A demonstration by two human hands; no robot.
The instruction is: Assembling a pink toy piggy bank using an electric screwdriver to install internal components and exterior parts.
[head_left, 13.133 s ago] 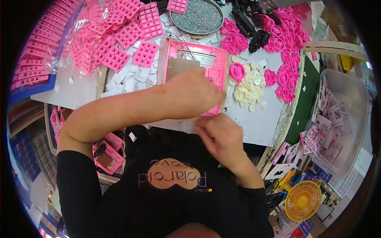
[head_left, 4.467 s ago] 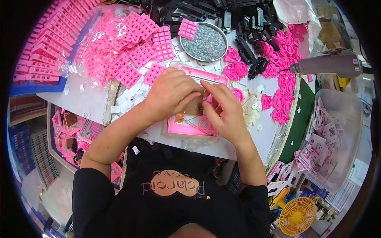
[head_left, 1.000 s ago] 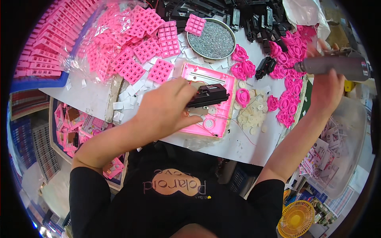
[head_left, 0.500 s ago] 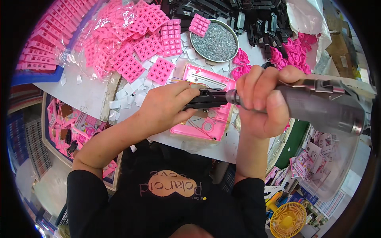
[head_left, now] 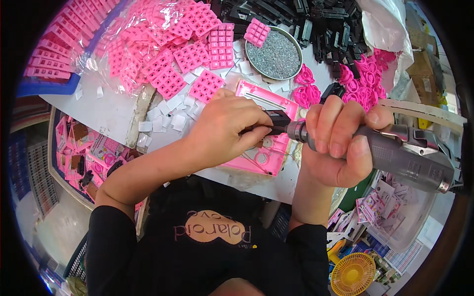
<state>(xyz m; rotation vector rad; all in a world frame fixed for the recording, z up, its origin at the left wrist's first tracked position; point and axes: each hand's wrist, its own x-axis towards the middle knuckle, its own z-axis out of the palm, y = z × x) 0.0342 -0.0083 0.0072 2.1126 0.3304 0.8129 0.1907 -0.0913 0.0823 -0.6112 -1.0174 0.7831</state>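
Now that our right hand has brought the grey power screwdriver in from two o'clock, its fingers wrapped round the barrel, the tip meets the small black part. Our left hand pinches that part against the pink frame at table centre. At twelve o'clock sits the round dish of screws; fastening looks under way.

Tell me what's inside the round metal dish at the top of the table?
The round metal dish holds a heap of tiny grey metal pieces, probably screws; too small to tell. A pink square keypad piece lies on its far rim. The dish's bottom is covered by the heap.
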